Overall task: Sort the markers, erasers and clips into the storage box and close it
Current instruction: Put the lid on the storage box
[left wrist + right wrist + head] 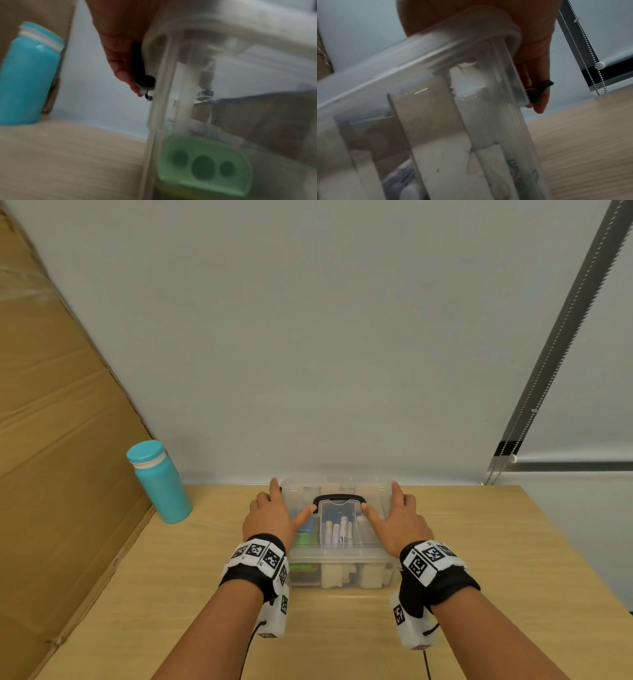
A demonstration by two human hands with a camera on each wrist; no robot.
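A clear storage box [339,556] stands on the table with its lid down and its black handle [339,497] lying flat. Several markers [337,530] and a green eraser [303,539] show through the plastic. My left hand [270,517] lies over the lid's left edge, thumb stretched onto the lid. Its fingers [120,65] press a black side latch [137,63]. My right hand [399,520] mirrors it on the right edge, and its fingers [541,100] lie against the black latch [539,90] there. The green eraser [204,166] sits low inside the left compartment. No clips can be made out.
A teal bottle [159,482] stands at the table's back left, against a large cardboard sheet [58,440]. A blind chain [548,354] hangs at the right of the wall. The wooden table [479,577] reaches forward and to the right of the box.
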